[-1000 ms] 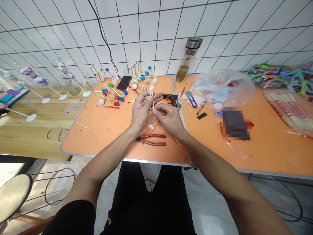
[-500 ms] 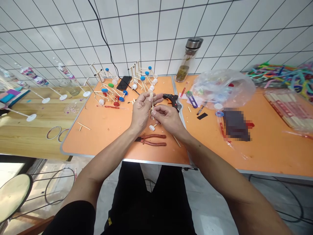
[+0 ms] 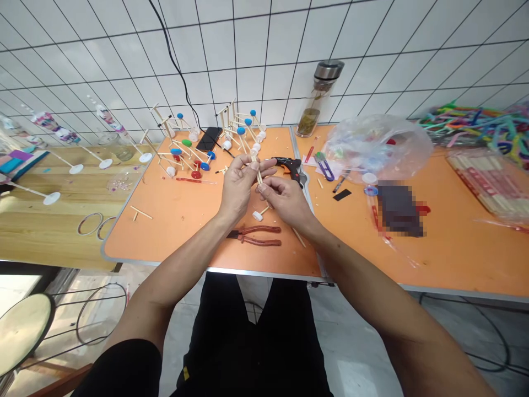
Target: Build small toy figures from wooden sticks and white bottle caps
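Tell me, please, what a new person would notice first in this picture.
The left hand and right hand pinch a thin wooden stick at the centre of the orange table. Beyond them, small stick frames with blue and red caps crowd the far edge, and a black hot glue gun lies just past the right hand.

Two orange folding tables (image 3: 165, 231) stand edge to edge, with a pale wooden table (image 3: 53, 231) beside them. The nearer-left top carries red-handled pliers (image 3: 256, 236), a hot glue gun (image 3: 289, 167), a phone (image 3: 209, 139) and small stick frames (image 3: 182, 160); the other (image 3: 454, 253) holds a clear plastic bag (image 3: 378, 148) and a dark packet, I think (image 3: 399, 209), too blurred to tell.
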A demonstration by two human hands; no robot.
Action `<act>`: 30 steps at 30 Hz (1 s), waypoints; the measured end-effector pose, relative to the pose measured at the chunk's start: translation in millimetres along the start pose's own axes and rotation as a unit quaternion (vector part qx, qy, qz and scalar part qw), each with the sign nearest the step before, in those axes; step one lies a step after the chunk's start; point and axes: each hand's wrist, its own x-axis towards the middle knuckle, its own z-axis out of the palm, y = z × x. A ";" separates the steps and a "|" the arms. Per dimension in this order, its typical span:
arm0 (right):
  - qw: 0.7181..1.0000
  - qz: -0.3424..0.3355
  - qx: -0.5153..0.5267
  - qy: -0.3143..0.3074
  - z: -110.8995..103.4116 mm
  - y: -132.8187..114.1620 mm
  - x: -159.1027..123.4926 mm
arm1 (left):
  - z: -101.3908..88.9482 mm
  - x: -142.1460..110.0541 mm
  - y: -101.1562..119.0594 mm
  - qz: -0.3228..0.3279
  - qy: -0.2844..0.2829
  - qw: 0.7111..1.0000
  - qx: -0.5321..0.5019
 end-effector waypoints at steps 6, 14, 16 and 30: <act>0.996 -0.002 -0.076 -0.041 -24.9 -6.0 3.2 | -12.9 7.7 13.1 -0.088 -0.006 0.993 0.071; 0.999 0.006 -0.033 -0.032 -34.1 -5.6 4.3 | -10.5 6.9 16.7 -0.091 0.044 0.992 0.075; 1.000 0.015 0.014 -0.002 -35.3 -3.5 4.3 | -8.6 6.9 17.7 -0.086 0.064 0.991 0.075; 0.999 0.029 -0.002 0.031 -25.9 -7.9 1.2 | -8.9 6.3 17.3 -0.025 0.092 0.994 0.062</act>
